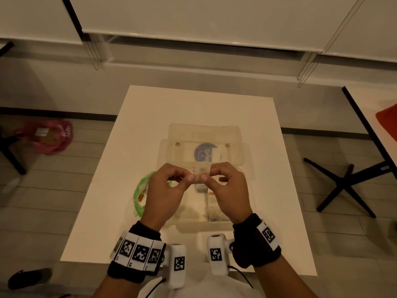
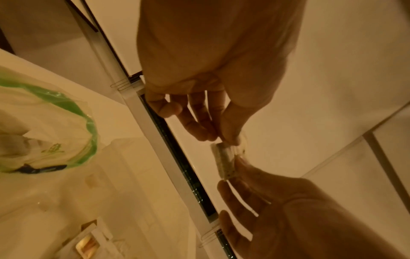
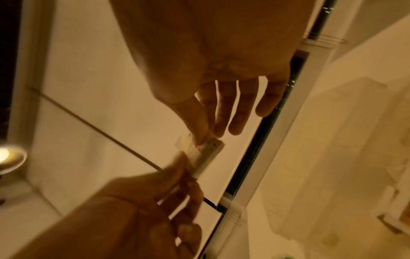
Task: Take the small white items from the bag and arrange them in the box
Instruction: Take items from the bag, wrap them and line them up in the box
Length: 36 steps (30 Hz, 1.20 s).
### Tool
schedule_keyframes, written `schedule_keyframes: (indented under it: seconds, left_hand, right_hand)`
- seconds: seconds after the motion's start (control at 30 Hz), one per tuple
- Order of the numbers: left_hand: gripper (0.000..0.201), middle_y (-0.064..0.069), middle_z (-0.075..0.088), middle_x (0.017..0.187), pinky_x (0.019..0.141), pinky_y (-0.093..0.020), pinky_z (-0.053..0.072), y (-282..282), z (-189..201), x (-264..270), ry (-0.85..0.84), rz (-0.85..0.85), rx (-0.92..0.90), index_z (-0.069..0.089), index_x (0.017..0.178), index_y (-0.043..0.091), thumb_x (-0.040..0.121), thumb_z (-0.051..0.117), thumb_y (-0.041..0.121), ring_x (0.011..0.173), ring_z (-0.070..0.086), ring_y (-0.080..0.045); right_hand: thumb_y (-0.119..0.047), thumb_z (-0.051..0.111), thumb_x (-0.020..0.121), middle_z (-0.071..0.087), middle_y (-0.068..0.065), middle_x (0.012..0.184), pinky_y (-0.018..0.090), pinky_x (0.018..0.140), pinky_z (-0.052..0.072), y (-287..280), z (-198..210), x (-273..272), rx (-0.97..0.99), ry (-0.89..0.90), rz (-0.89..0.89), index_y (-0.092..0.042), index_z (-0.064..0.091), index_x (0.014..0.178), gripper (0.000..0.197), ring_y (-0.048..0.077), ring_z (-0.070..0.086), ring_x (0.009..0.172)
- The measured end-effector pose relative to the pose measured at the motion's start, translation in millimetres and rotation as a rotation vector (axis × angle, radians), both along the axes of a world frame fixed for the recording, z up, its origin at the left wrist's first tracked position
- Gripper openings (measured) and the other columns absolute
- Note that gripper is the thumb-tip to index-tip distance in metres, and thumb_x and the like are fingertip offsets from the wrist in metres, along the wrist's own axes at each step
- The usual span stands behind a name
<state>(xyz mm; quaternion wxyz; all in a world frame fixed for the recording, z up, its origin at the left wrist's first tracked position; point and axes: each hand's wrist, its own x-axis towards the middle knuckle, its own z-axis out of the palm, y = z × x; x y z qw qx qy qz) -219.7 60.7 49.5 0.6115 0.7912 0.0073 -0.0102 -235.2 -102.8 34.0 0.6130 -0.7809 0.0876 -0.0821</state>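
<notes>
Above open clear plastic compartment box (image 1: 206,145), left hand (image 1: 166,190) and right hand (image 1: 227,188) both pinch small white rectangular item (image 2: 224,161) by opposite ends; green-rimmed clear plastic bag (image 1: 140,190) just left, white table (image 1: 268,168) margins bare around.

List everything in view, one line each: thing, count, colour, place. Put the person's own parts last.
table: one, white, centre of the head view.
box: one, clear plastic, lid open, mid-table.
bag: one, clear with green rim, on the table left of the box.
white item: one, small, held above the box between both hands.
pink bag: one, on the floor at left.
second table: one, white top with dark legs, at right.
orange thing: one, on the second table; cannot tell what.
wrist cameras: two, white, on black bands.
left hand: pinches the item's left end.
right hand: pinches its right end.
</notes>
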Motion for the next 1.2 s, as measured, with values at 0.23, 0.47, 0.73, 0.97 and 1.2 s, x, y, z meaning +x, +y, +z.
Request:
schedule_keyframes:
  seconds: [0.23, 0.47, 0.73, 0.97, 1.2]
  left_hand:
    - [0.009, 0.004, 0.070, 0.090, 0.073, -0.018, 0.043, 2, 0, 4, 0.013, -0.050, -0.023, 0.073, 0.082, 0.019, 0.086, 0.076, 0.011, 0.082, 0.064, -0.005]
    - [0.008, 0.009, 0.072, 0.097, 0.065, -0.020, 0.045, 4, 3, 6, 0.139, -0.062, -0.156, 0.070, 0.097, 0.022, 0.090, 0.071, 0.026, 0.082, 0.064, -0.006]
    - [0.007, 0.002, 0.070, 0.082, 0.069, -0.017, 0.047, 2, 1, 10, 0.066, -0.045, -0.149, 0.068, 0.090, 0.010, 0.096, 0.065, 0.012, 0.071, 0.062, -0.003]
    - [0.016, 0.000, 0.065, 0.078, 0.075, -0.024, 0.051, 5, 3, 8, 0.354, -0.225, -0.406, 0.062, 0.096, 0.008, 0.103, 0.049, 0.014, 0.086, 0.065, -0.019]
    - [0.027, -0.011, 0.070, 0.091, 0.086, -0.034, 0.050, 6, 5, 4, 0.556, -0.328, -0.496, 0.061, 0.121, 0.001, 0.099, 0.047, -0.001, 0.086, 0.070, -0.020]
  right_hand:
    - [-0.018, 0.077, 0.084, 0.076, -0.005, 0.089, 0.050, 0.088, 0.054, -1, 1, 3, 0.073, 0.052, -0.003, -0.015, 0.075, 0.087, 0.005, 0.014, 0.070, 0.089]
    - [-0.011, 0.076, 0.084, 0.076, 0.002, 0.086, 0.039, 0.078, 0.056, -1, 4, 2, 0.162, 0.048, 0.025, -0.011, 0.076, 0.087, 0.003, 0.021, 0.071, 0.085]
    - [-0.019, 0.072, 0.089, 0.066, 0.003, 0.069, 0.033, 0.071, 0.051, 1, 7, -1, 0.218, 0.027, 0.014, -0.002, 0.065, 0.072, 0.025, 0.016, 0.060, 0.068]
    - [0.000, 0.055, 0.097, 0.070, 0.005, 0.099, 0.040, 0.086, 0.053, -10, 18, 6, 0.148, -0.039, 0.237, -0.016, 0.070, 0.109, 0.025, 0.019, 0.065, 0.094]
    - [-0.012, 0.064, 0.094, 0.065, -0.005, 0.113, 0.029, 0.082, 0.048, -11, 32, 18, -0.101, -0.017, 0.539, -0.013, 0.068, 0.098, 0.006, 0.013, 0.061, 0.107]
